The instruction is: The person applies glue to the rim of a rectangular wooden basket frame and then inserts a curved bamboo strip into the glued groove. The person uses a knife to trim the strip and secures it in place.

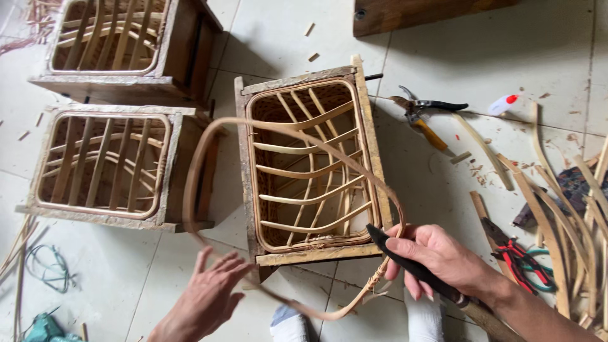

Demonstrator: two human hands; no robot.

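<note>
head view: right hand [443,256] is closed around a black-handled knife [411,266] and pinches the near end of a rattan hoop [297,136] at the same spot, where the strip's ends overlap and look bound with thin fibre. left hand [206,297] is open, fingers spread, just under the hoop's left curve, touching it or nearly so; can't tell which. it grips nothing.

the hoop hangs in the air over the middle basket frame [310,164], looping from the right hand up across the frame's opening, left past its edge and back down toward the left hand.

handling, as i judge it: thin split cane, very light, springy, wants to uncurl. stiff enough to keep its loop, likely to kink or split if bent hard. surface looks smooth, so slippery. best hold is at the overlap, with a second support on the far curve.

two more frames [104,164] sit on the floor at left, pruners [421,114] and cane strips [557,209] at right.
</note>
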